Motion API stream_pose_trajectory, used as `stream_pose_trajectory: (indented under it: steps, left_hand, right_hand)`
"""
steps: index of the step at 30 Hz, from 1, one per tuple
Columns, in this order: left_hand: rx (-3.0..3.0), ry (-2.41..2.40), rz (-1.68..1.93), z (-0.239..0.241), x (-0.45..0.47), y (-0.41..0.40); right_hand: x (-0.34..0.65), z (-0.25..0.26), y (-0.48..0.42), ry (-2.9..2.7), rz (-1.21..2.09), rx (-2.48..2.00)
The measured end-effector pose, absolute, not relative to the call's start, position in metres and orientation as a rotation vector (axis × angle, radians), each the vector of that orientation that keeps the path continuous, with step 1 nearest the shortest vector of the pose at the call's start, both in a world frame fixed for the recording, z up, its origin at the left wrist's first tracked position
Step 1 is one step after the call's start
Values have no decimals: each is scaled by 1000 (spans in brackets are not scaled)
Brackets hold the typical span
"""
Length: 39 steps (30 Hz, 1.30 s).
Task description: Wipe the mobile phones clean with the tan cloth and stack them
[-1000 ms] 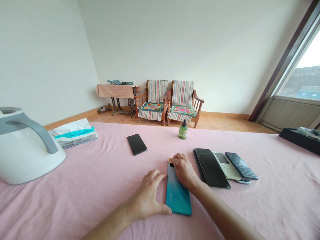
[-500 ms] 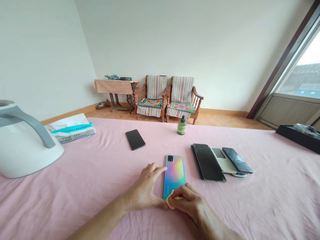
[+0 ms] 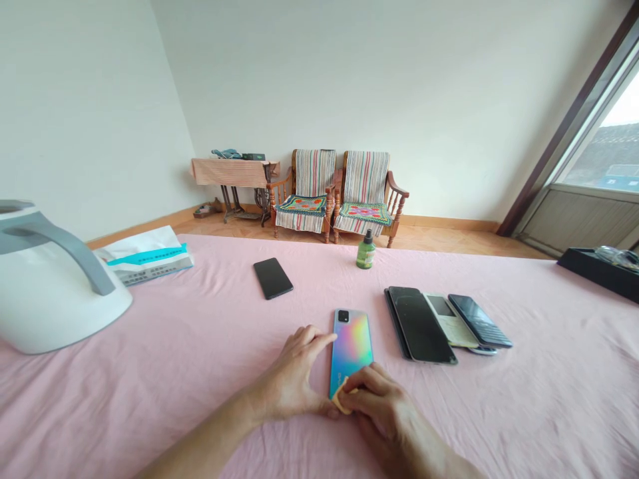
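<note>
A smartphone (image 3: 352,342) with a shiny blue, pink and yellow back lies face down on the pink cloth, its camera end away from me. My left hand (image 3: 294,379) steadies it from the left, with the index finger against its long edge and the thumb by its near corner. Pinched in the fingers of my right hand (image 3: 387,406) is a small yellow cloth (image 3: 341,399), pressed to the near end of the phone's back. That hand hides the phone's lower right corner.
Right of the hands lie several phones, including a large black one (image 3: 422,326) and a keypad phone (image 3: 479,320). Farther off are a black phone (image 3: 273,278) and a green spray bottle (image 3: 366,253). A white kettle (image 3: 60,293), tissue pack (image 3: 150,259) and black box (image 3: 599,273) flank them.
The whole view has shifted slightly, so things appear a little farther right. Both hands keep nearly the same places on the phone, and the yellow cloth stays at its near end.
</note>
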<state>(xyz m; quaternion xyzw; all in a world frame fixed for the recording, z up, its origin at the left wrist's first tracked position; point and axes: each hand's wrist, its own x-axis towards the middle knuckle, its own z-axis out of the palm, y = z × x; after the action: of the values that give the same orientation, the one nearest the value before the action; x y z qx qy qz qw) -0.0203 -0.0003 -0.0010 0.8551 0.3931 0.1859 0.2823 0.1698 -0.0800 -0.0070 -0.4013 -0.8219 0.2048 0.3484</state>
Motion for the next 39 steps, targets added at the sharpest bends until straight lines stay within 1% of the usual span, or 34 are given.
stream_pose_trajectory:
  steps: [4, 7, 13, 16, 21, 24, 28, 30, 33, 39]
  left_hand:
    - [2293, 1052, 479, 4, -21, -2]
    - [2301, 1066, 436, 8, -21, -3]
    - [2335, 1036, 461, 8, -21, -3]
    - [2332, 1029, 463, 9, -21, -3]
    - [2319, 1050, 474, 12, -20, -4]
    - [2308, 1054, 478, 13, -20, -5]
    - [2279, 1098, 451, 14, -18, -5]
    - [2271, 1112, 437, 14, -18, -5]
    - [2287, 1094, 445, 13, -17, -5]
    - [2277, 1110, 487, 10, -18, -6]
  right_hand:
    - [192, -19, -90, -2065, 490, -1105]
    - [199, -19, -80, -2046, 422, -1231]
    - [190, -7, -18, -2059, 158, -1436]
    - [188, -7, 12, -1997, 93, -1487]
    - [188, -15, 21, -1932, 81, -1500]
    - [184, -19, -6, -1939, 106, -1468]
    - [173, -23, -50, -1944, 240, -1315]
    - [169, -23, -58, -1959, 295, -1282]
    - [168, -19, -41, -1969, 278, -1299]
    - [174, -14, 30, -1939, 173, -1388]
